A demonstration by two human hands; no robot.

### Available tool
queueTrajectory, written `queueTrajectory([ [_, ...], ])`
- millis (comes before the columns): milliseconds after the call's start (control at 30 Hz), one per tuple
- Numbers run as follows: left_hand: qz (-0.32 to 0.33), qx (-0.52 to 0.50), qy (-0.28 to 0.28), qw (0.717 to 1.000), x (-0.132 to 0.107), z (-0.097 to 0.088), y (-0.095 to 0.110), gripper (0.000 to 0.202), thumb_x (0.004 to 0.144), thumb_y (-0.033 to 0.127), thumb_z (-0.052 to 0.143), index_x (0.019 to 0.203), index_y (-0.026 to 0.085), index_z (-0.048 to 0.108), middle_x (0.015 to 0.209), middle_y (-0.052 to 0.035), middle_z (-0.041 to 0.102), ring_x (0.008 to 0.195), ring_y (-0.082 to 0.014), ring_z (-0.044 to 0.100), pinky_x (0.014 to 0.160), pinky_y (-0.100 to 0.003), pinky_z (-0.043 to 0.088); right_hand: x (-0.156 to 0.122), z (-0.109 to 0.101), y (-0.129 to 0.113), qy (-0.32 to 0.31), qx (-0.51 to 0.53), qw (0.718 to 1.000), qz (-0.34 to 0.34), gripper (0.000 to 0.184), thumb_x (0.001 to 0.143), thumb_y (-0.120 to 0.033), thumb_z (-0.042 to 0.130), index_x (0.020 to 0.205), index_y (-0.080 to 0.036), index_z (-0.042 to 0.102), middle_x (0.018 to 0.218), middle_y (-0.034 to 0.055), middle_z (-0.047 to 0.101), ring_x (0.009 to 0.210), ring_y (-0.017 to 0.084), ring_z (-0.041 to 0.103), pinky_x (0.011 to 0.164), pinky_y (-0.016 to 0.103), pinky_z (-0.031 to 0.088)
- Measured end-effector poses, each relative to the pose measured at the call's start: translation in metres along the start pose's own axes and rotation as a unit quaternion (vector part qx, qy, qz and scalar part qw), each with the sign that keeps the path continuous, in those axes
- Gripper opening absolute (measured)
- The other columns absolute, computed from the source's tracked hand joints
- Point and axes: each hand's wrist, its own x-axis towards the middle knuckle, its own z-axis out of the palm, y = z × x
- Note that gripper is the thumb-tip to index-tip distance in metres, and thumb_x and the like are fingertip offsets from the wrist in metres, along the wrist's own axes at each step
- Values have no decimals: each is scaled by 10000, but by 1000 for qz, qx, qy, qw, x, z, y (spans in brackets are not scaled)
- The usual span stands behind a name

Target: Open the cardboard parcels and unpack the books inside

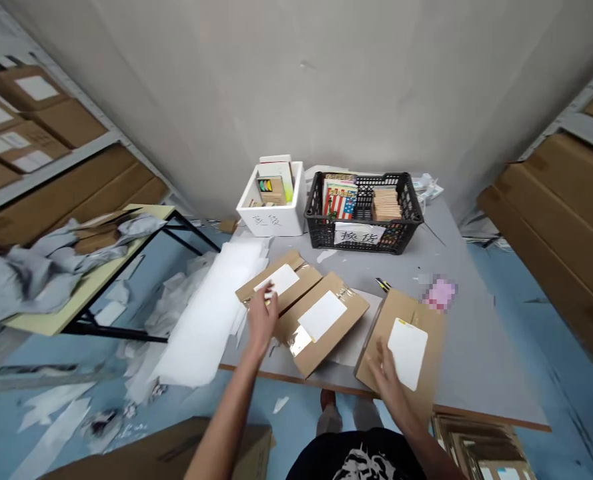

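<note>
Three flat cardboard parcels with white labels lie on the grey table (pixel 481 360). My left hand (pixel 263 321) is blurred over the label of the far-left parcel (pixel 276 283), its fingers touching the parcel. The middle parcel (pixel 321 323), sealed with clear tape, lies just right of that hand. My right hand (pixel 387 375) grips the near edge of the right parcel (pixel 403 340), which overhangs the table's front edge. A yellow-and-black utility knife (pixel 383 285) lies just beyond that parcel. A blurred pink patch (pixel 440 294) covers something on the table.
A black plastic basket (pixel 363 213) of books and a white box (pixel 271 200) of stationery stand at the table's back, against a wall. White foam sheet (pixel 206 313) hangs off the left side. Shelved cartons (pixel 561 227) stand right; a yellow table (pixel 86 280) with grey wrap stands left.
</note>
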Motion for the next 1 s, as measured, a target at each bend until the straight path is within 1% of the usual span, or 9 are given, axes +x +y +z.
queueTrajectory([
  [67, -36, 121, 12, 992, 46, -25, -28, 485, 891, 372, 387, 1290, 110, 470, 1292, -165, 550, 1195, -279, 506, 995, -431, 407, 3, 34, -7, -63, 75, 990, 101, 952, 736, -724, 485, 1486, -204, 218, 1505, 114, 322, 1372, 275, 320, 1077, 419, 341],
  [167, -106, 228, -97, 963, 93, -38, -62, 548, 886, 419, 359, 1335, 116, 441, 1398, -159, 469, 1295, -305, 416, 1006, -428, 385, 11, 71, -7, -61, 143, 968, 196, 1027, 691, -750, 515, 1500, -224, 165, 1538, 95, 252, 1386, 290, 290, 1015, 432, 417],
  [267, -144, 246, -214, 934, 111, -31, -83, 545, 842, 534, 396, 1257, 213, 542, 1254, -104, 613, 1144, -317, 560, 895, -412, 448, 22, 93, -3, -33, 190, 957, 218, 994, 689, -751, 508, 1491, -255, 196, 1527, 98, 281, 1372, 319, 310, 941, 489, 463],
  [367, -141, 243, -236, 930, 109, -23, -96, 523, 800, 588, 422, 1151, 252, 614, 1103, -83, 690, 1031, -321, 616, 839, -402, 452, 30, 110, -1, -34, 223, 956, 188, 901, 749, -723, 455, 1489, -292, 173, 1495, 95, 354, 1284, 310, 445, 852, 467, 510],
  [500, -146, 246, -202, 937, 92, -25, -108, 545, 827, 565, 352, 1183, 221, 579, 1092, -113, 681, 1033, -315, 608, 836, -393, 437, 35, 132, -4, -20, 209, 974, 89, 820, 787, -659, 486, 1474, -295, 225, 1419, 66, 473, 1238, 267, 501, 882, 399, 504],
  [633, -181, 252, -115, 944, 78, -44, -118, 561, 831, 572, 327, 1168, 210, 592, 1035, -136, 680, 984, -324, 620, 795, -398, 453, 43, 155, -21, -8, 197, 980, 18, 793, 789, -633, 510, 1444, -236, 306, 1365, 76, 528, 1240, 270, 494, 991, 424, 430],
  [833, -226, 278, -34, 933, 77, -79, -158, 652, 810, 605, 358, 1222, 142, 562, 1052, -204, 654, 1029, -392, 587, 791, -485, 466, 76, 190, -63, -91, 153, 983, -46, 761, 793, -612, 515, 1425, -223, 346, 1387, 70, 506, 1237, 240, 497, 1043, 393, 380],
  [933, -233, 266, -41, 934, 66, -85, -173, 664, 799, 573, 409, 1229, 85, 541, 1049, -238, 641, 1074, -424, 550, 797, -529, 463, 82, 183, -71, -162, 102, 979, -66, 660, 789, -573, 545, 1357, -250, 460, 1313, 50, 574, 1219, 238, 515, 1029, 413, 398],
  [1000, -185, 251, 9, 950, 54, -80, -160, 641, 806, 519, 433, 1261, 74, 503, 1154, -240, 602, 1161, -422, 490, 869, -553, 436, 76, 156, -70, -167, 66, 980, -91, 583, 790, -553, 549, 1282, -241, 544, 1249, 69, 616, 1151, 248, 568, 990, 427, 435],
])
